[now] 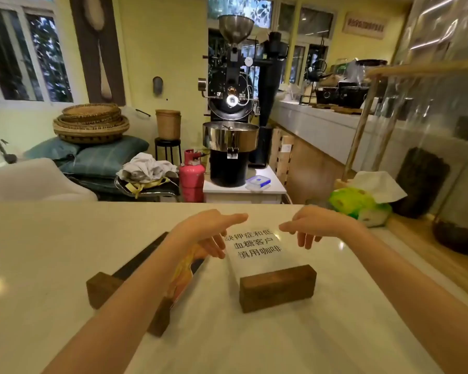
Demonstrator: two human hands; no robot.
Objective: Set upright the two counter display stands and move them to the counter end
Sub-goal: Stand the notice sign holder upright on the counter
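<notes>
On the left of the pale counter (52,252) lies the first display stand (135,268), flat on its side: a dark panel with an orange picture on it, set in a dark wooden base block whose near corners show on either side of the left forearm. The forearm crosses over it, so how the panel sits in the base is partly hidden, and I cannot tell whether the arm touches it.

The left hand (208,230) hovers just beyond that stand, fingers spread and loose, holding nothing. Its fingertips reach toward the left edge of the second display stand (262,255), a clear sheet with black Chinese lettering, which lies flat on its back with its wooden base (277,287) nearest the camera.

The right hand (316,225) mirrors it at the sheet's far right corner, fingers apart and curled down, also empty.

The step in hand looks like the first uprighting: both hands closing in on the lettered stand. The next move calls for pinching the sheet's far edge from both sides and tipping it up over the base, gently, since the base must stay put.

A green tissue pack (362,206) sits at the far right.
</notes>
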